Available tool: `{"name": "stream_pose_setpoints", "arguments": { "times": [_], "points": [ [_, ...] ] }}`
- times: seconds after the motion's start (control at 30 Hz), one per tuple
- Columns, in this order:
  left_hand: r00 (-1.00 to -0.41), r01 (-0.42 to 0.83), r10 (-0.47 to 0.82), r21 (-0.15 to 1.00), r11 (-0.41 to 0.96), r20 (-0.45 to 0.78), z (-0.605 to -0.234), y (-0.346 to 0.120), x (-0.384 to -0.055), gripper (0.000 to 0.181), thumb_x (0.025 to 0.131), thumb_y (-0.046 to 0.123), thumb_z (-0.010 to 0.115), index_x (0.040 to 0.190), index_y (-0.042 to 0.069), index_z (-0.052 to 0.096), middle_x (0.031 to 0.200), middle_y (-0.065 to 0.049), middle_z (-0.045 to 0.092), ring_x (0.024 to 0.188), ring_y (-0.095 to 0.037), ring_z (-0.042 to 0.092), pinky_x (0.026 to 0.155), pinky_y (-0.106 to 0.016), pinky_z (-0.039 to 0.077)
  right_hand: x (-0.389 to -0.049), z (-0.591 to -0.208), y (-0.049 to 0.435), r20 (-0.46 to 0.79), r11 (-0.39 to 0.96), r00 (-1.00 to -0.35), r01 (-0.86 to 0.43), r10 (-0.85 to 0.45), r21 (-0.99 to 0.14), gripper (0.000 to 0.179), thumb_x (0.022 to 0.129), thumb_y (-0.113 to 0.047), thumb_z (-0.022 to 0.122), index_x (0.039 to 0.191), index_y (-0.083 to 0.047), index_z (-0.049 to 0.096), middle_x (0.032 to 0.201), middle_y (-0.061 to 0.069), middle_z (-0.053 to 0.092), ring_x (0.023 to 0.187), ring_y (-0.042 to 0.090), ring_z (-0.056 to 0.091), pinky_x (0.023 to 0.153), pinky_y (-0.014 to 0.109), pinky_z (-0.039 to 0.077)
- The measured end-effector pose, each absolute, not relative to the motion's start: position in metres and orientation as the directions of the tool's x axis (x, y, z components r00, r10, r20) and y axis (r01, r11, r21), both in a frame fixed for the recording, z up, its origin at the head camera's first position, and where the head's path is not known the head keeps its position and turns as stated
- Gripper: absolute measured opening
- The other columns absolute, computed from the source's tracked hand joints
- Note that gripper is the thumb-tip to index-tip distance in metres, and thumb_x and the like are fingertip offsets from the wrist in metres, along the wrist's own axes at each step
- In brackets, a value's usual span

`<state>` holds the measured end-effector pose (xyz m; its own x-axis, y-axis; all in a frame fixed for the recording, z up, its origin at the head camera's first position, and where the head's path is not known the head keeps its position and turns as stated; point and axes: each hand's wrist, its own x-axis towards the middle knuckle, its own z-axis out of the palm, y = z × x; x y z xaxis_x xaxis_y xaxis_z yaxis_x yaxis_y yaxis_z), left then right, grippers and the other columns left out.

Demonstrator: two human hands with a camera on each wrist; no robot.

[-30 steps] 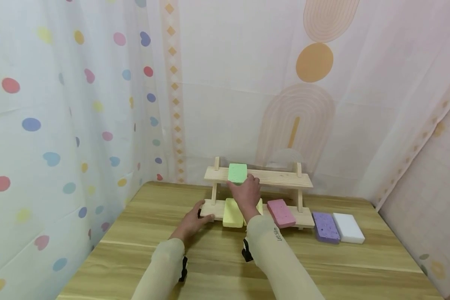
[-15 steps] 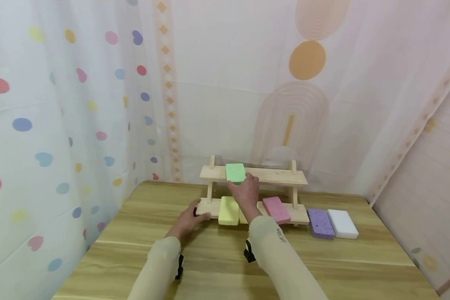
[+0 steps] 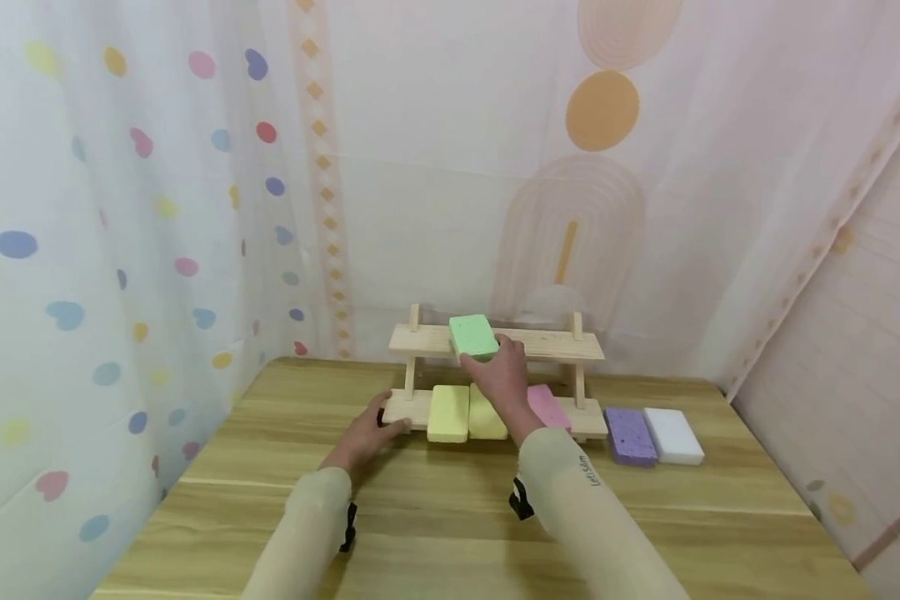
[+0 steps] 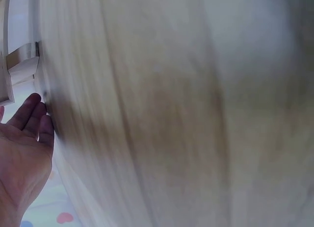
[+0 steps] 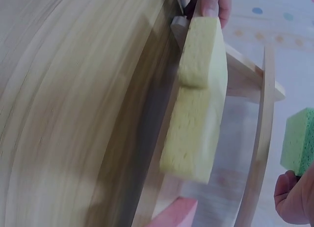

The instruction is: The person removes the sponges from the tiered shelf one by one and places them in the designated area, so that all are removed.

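Note:
A two-tier wooden display rack (image 3: 551,345) stands at the back of the table. My right hand (image 3: 504,377) holds a green sponge (image 3: 472,335) between thumb and fingers at the left part of the upper shelf; the sponge sits turned at an angle. At the left end of the lower shelf, my left hand (image 3: 365,433) grips the board, thumb in front and fingers behind. Two yellow sponges (image 5: 198,53) lie side by side on that lower shelf. A pink sponge (image 3: 547,407) lies slanted to their right, partly hidden by my right forearm.
Beside the rack's right end, a purple sponge (image 3: 630,436) and a white sponge (image 3: 673,435) lie on the wooden table (image 3: 435,517). Patterned curtains (image 3: 435,167) hang close behind the rack and along both sides.
My right hand has shifted slightly right along the upper shelf, and the green sponge has turned from square to angled. More of the second yellow sponge shows. My left hand stays at the shelf end.

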<state>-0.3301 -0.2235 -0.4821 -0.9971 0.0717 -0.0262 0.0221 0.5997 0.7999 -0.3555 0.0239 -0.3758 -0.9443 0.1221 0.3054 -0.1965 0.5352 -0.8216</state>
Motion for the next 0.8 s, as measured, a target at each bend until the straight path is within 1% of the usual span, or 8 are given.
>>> {"name": "stream_pose_setpoints", "arguments": {
  "times": [0.13, 0.3, 0.43, 0.53, 0.7, 0.8],
  "points": [
    [-0.997, 0.015, 0.072, 0.799, 0.602, -0.035, -0.48, -0.227, -0.33, 0.087, 0.096, 0.052, 0.061, 0.159, 0.014, 0.015, 0.158, -0.029, 0.022, 0.142, -0.049, 0.023, 0.111, -0.063, 0.024, -0.352, -0.375, 0.035, 0.293, 0.493, -0.949, -0.201, 0.115, -0.847, 0.074, 0.08, -0.038, 0.076, 0.137, 0.002, 0.051, 0.122, 0.017, 0.05, 0.1, 0.029, 0.052, 0.085, 0.042, 0.049],
    [-0.996, 0.017, 0.077, 0.795, 0.607, -0.038, -0.479, -0.227, -0.331, 0.085, 0.097, 0.049, 0.06, 0.159, 0.013, 0.015, 0.158, -0.029, 0.022, 0.142, -0.049, 0.024, 0.11, -0.063, 0.025, -0.347, -0.374, 0.053, 0.271, 0.472, -0.958, -0.197, 0.096, -0.86, 0.075, 0.082, -0.041, 0.074, 0.14, -0.001, 0.048, 0.125, 0.015, 0.048, 0.104, 0.028, 0.051, 0.088, 0.042, 0.048],
    [-0.996, 0.02, 0.083, 0.794, 0.608, -0.039, -0.48, -0.229, -0.33, 0.088, 0.096, 0.054, 0.059, 0.159, 0.013, 0.014, 0.157, -0.03, 0.022, 0.142, -0.05, 0.024, 0.11, -0.064, 0.025, -0.341, -0.373, 0.068, 0.268, 0.448, -0.96, -0.206, 0.078, -0.87, 0.078, 0.084, -0.044, 0.073, 0.142, -0.002, 0.045, 0.129, 0.016, 0.045, 0.106, 0.03, 0.051, 0.089, 0.044, 0.048],
    [-0.995, 0.02, 0.086, 0.789, 0.614, -0.042, -0.483, -0.231, -0.329, 0.09, 0.095, 0.057, 0.059, 0.159, 0.013, 0.013, 0.158, -0.03, 0.021, 0.142, -0.05, 0.024, 0.11, -0.064, 0.025, -0.338, -0.373, 0.079, 0.285, 0.458, -0.955, -0.217, 0.084, -0.862, 0.078, 0.083, -0.042, 0.074, 0.142, -0.001, 0.046, 0.129, 0.017, 0.047, 0.107, 0.03, 0.052, 0.089, 0.045, 0.048],
    [-0.995, 0.012, 0.082, 0.789, 0.614, -0.048, -0.484, -0.234, -0.329, 0.091, 0.095, 0.057, 0.059, 0.159, 0.013, 0.013, 0.158, -0.03, 0.02, 0.142, -0.05, 0.023, 0.11, -0.064, 0.024, -0.337, -0.372, 0.097, 0.332, 0.484, -0.939, -0.249, 0.093, -0.839, 0.072, 0.083, -0.039, 0.076, 0.138, 0.0, 0.051, 0.126, 0.017, 0.051, 0.108, 0.03, 0.052, 0.09, 0.045, 0.047],
    [-0.996, 0.014, 0.08, 0.793, 0.609, -0.044, -0.484, -0.235, -0.331, 0.09, 0.095, 0.056, 0.06, 0.159, 0.014, 0.013, 0.158, -0.03, 0.021, 0.142, -0.049, 0.023, 0.111, -0.063, 0.024, -0.337, -0.371, 0.107, 0.347, 0.483, -0.933, -0.26, 0.098, -0.836, 0.069, 0.084, -0.037, 0.076, 0.137, 0.0, 0.051, 0.126, 0.017, 0.05, 0.109, 0.029, 0.05, 0.092, 0.045, 0.045]
  ]
}}
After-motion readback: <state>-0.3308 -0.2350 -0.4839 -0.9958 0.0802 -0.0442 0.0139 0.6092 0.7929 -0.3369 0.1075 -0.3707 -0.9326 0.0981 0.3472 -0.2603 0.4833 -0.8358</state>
